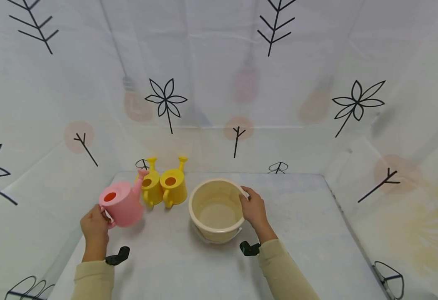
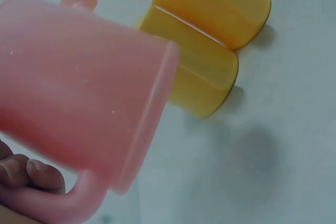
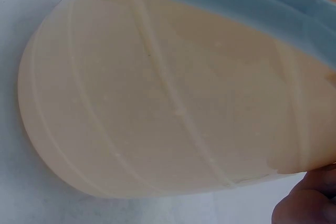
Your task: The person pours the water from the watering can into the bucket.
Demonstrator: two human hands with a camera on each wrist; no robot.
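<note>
My left hand [image 1: 94, 228] grips the handle of a pink watering can [image 1: 123, 205], holding it raised over the left part of the table with its spout toward the back right. In the left wrist view, fingers [image 2: 44, 176] curl round the pink handle. My right hand [image 1: 255, 210] holds the right rim of a cream bucket [image 1: 219, 231], thumb at the inside and fingers outside. The bucket stands upright on the table, its handle hanging down at the front. Its ribbed wall [image 3: 157, 103] fills the right wrist view.
Two yellow watering cans [image 1: 173, 189] stand side by side at the back left, the left one [image 1: 152, 193] partly behind the pink can. A white table [image 1: 188, 271] carries everything. Printed white cloth [image 1: 211, 54] hangs behind and at both sides.
</note>
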